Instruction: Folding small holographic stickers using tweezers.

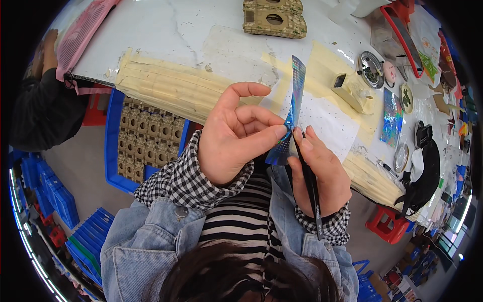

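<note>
My left hand [229, 138] pinches the edge of a narrow, curled holographic sticker sheet [298, 78] between thumb and forefinger. The sheet stands nearly upright over the table's front edge, shiny blue with small dots. In my right hand [324, 176] is a pair of black tweezers [311, 194], tips pointing up at the sheet's middle. The right fingertips are right against the sheet as well. Whether a sticker sits in the tweezer tips is too small to tell. Beyond my hands lies white paper [329, 121] sprinkled with tiny dark specks.
Camouflage vehicle hulls [274, 20] lie at the table's far side; several more fill a blue crate [111, 156] at lower left. Rightward are a tape-covered box [352, 93], a metal dish [371, 70] and another holographic sheet [391, 118]. A co-worker's dark sleeve [48, 110] shows left, near a pink basket [88, 35].
</note>
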`<state>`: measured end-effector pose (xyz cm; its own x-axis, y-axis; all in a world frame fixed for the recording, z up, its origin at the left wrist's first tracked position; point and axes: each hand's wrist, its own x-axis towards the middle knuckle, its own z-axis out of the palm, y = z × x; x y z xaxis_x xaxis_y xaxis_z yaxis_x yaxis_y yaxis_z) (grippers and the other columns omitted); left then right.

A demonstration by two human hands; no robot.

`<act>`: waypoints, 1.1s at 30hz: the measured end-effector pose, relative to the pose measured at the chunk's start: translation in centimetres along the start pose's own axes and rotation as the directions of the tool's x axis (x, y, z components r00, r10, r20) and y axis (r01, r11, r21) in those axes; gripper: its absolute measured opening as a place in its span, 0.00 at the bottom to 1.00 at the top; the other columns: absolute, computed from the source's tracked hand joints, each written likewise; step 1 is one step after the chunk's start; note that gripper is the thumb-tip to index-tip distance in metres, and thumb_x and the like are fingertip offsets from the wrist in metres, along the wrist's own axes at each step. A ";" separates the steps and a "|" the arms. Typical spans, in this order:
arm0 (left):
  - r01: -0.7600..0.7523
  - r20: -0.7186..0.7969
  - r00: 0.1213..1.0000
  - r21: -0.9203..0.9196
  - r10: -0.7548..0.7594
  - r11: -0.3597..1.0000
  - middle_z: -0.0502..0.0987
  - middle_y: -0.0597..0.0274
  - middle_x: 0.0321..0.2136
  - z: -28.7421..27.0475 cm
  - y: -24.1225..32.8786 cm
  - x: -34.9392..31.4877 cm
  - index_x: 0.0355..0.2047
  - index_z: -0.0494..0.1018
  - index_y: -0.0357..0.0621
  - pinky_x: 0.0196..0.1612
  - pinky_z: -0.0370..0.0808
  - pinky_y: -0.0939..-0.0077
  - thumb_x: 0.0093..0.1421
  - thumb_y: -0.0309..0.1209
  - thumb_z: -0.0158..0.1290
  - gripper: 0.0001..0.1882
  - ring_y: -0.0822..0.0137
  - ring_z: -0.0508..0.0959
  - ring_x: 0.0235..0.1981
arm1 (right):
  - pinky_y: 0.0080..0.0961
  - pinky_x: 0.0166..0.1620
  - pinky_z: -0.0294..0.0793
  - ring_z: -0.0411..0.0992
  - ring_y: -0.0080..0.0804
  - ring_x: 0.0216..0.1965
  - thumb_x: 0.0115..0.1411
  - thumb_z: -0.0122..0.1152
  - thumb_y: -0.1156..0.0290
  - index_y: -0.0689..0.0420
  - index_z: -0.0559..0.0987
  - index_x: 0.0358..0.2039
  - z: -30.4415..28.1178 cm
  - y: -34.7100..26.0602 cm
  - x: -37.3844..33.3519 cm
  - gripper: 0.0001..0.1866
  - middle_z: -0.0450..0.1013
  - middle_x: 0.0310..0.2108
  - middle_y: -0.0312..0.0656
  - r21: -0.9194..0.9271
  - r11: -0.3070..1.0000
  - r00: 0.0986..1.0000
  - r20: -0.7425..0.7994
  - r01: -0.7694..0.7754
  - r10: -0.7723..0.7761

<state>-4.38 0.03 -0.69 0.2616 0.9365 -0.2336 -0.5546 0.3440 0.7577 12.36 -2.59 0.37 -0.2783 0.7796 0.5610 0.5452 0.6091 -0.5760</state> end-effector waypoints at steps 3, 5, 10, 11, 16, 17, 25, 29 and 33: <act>0.009 -0.004 1.000 -0.037 -0.009 0.999 0.77 0.58 0.32 0.0 -0.1 0.0 0.51 0.53 0.35 0.42 0.73 0.83 0.54 0.16 0.54 0.27 0.73 0.77 0.37 | 0.40 0.45 0.77 0.76 0.45 0.40 0.49 0.67 0.78 0.67 0.77 0.38 0.2 0.0 0.3 0.16 0.74 0.35 0.52 -0.100 0.990 0.994 -0.018 0.103 -0.105; 0.015 -0.007 1.000 -0.050 -0.016 0.999 0.77 0.58 0.33 0.1 -0.1 0.1 0.51 0.54 0.35 0.41 0.74 0.83 0.54 0.16 0.54 0.27 0.72 0.77 0.38 | 0.41 0.45 0.77 0.75 0.45 0.40 0.49 0.67 0.77 0.67 0.77 0.38 0.2 0.0 0.3 0.16 0.74 0.35 0.52 -0.152 0.978 0.990 -0.001 0.139 -0.141; 0.029 -0.011 0.999 -0.064 -0.030 0.998 0.77 0.57 0.33 0.0 -0.1 0.0 0.51 0.54 0.35 0.41 0.74 0.83 0.54 0.17 0.54 0.27 0.71 0.77 0.38 | 0.41 0.45 0.77 0.75 0.45 0.41 0.49 0.67 0.76 0.67 0.77 0.39 0.2 0.1 0.2 0.16 0.74 0.36 0.51 -0.188 0.966 0.983 0.017 0.180 -0.180; 0.032 -0.014 0.999 -0.065 -0.033 0.997 0.77 0.57 0.33 0.0 -0.1 0.0 0.51 0.54 0.35 0.41 0.74 0.83 0.54 0.17 0.54 0.27 0.71 0.77 0.37 | 0.41 0.45 0.77 0.75 0.45 0.41 0.49 0.67 0.76 0.67 0.77 0.38 0.1 0.1 0.2 0.16 0.74 0.36 0.51 -0.189 0.964 0.983 0.021 0.185 -0.184; 0.035 -0.018 0.999 -0.056 -0.036 0.998 0.77 0.57 0.33 0.0 0.0 0.0 0.51 0.54 0.35 0.41 0.74 0.83 0.54 0.17 0.54 0.27 0.72 0.77 0.37 | 0.40 0.45 0.77 0.75 0.44 0.41 0.49 0.67 0.76 0.66 0.77 0.39 0.2 0.0 0.2 0.15 0.74 0.36 0.51 -0.146 0.980 0.991 0.007 0.135 -0.136; 0.035 -0.015 0.999 -0.054 -0.036 0.998 0.77 0.57 0.33 -0.1 0.0 0.0 0.51 0.54 0.35 0.41 0.74 0.83 0.54 0.17 0.54 0.27 0.72 0.77 0.37 | 0.40 0.45 0.77 0.75 0.44 0.41 0.49 0.67 0.76 0.66 0.77 0.39 0.1 0.0 0.2 0.15 0.74 0.36 0.51 -0.137 0.983 0.992 0.009 0.126 -0.126; -0.004 -0.008 1.000 -0.043 0.004 0.999 0.77 0.58 0.33 0.0 -0.3 0.0 0.51 0.54 0.35 0.42 0.74 0.83 0.54 0.16 0.53 0.26 0.72 0.77 0.37 | 0.38 0.47 0.76 0.76 0.41 0.40 0.46 0.67 0.80 0.65 0.77 0.40 -0.3 -0.3 0.4 0.17 0.75 0.36 0.50 0.008 1.000 1.000 -0.020 -0.003 0.003; 0.002 0.008 1.000 -0.054 -0.002 0.999 0.77 0.57 0.33 0.0 -0.2 -0.1 0.51 0.54 0.35 0.43 0.74 0.81 0.54 0.16 0.53 0.26 0.71 0.77 0.38 | 0.38 0.47 0.76 0.76 0.40 0.40 0.47 0.67 0.80 0.65 0.77 0.40 -0.1 -0.2 0.3 0.18 0.74 0.36 0.49 0.025 1.000 0.999 -0.033 -0.006 0.007; 0.021 0.002 1.000 -0.069 -0.021 0.997 0.77 0.57 0.33 0.0 -0.1 -0.1 0.50 0.54 0.35 0.44 0.74 0.81 0.54 0.16 0.53 0.26 0.70 0.77 0.38 | 0.38 0.46 0.76 0.75 0.41 0.40 0.48 0.67 0.79 0.65 0.77 0.40 -0.1 -0.2 0.2 0.17 0.74 0.36 0.50 -0.043 0.998 0.999 -0.007 0.050 -0.050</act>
<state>-4.29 -0.06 -0.74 0.2752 0.9288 -0.2481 -0.6020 0.3677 0.7087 12.25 -2.57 0.64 -0.3000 0.7470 0.5932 0.5645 0.6403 -0.5209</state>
